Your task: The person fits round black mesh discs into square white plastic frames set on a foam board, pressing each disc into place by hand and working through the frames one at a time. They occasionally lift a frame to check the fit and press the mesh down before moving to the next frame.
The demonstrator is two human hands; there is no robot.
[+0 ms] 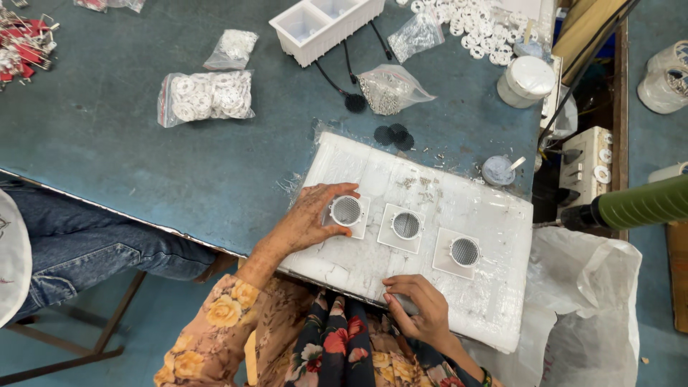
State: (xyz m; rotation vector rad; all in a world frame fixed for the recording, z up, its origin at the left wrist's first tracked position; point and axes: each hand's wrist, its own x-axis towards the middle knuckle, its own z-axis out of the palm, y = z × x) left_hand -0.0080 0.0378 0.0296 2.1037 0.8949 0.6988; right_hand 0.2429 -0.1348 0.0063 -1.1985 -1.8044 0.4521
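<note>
The left hand (pixel 309 216) grips the leftmost square mesh fitting (pixel 347 212), mesh facing up. Three fittings run rightward along the white foam board (pixel 494 287). The right hand (pixel 423 309) is closed on a small grey object (pixel 405 304).

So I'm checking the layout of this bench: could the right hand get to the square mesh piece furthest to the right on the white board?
Probably yes. The right hand rests at the near edge of the white board, and the rightmost mesh piece lies just beyond it with only bare board between. The left hand is on another piece, out of the way.
</note>
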